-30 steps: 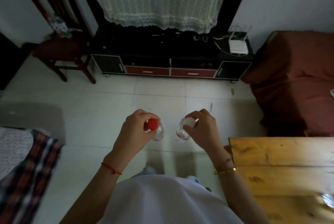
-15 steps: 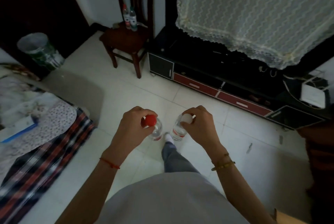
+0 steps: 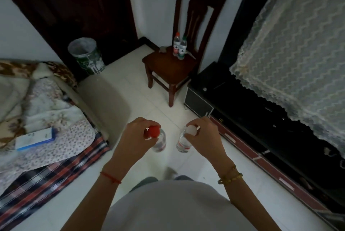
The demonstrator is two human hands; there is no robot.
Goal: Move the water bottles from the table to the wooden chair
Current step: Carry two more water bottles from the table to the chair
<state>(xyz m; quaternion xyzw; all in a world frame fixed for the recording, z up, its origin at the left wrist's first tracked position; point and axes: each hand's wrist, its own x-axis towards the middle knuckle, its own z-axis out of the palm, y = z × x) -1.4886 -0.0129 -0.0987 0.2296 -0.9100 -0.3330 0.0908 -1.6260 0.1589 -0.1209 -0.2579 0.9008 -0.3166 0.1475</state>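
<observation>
My left hand [image 3: 135,136] grips a clear water bottle with a red cap [image 3: 160,142] by its neck, hanging upright over the floor. My right hand [image 3: 204,135] holds a second clear bottle with a white cap [image 3: 183,144] the same way. Ahead stands the dark wooden chair [image 3: 164,66] against the wall, well beyond both hands. Two water bottles stand upright at the back of its seat, one with a red cap [image 3: 176,44] and one with a green cap [image 3: 182,47]. The table is out of view.
A bed with patterned blankets [image 3: 46,118] and a blue-and-white box [image 3: 34,139] lies on the left. A lined bin [image 3: 86,56] stands by the dark door. A black TV cabinet [image 3: 252,118] under a lace cover [image 3: 295,48] runs along the right. White tiled floor [image 3: 149,100] leads to the chair.
The view has swung left and moved forward: the table and red sofa have left the frame, and the chair is now straight ahead and closer. Both hands keep their bottles.
</observation>
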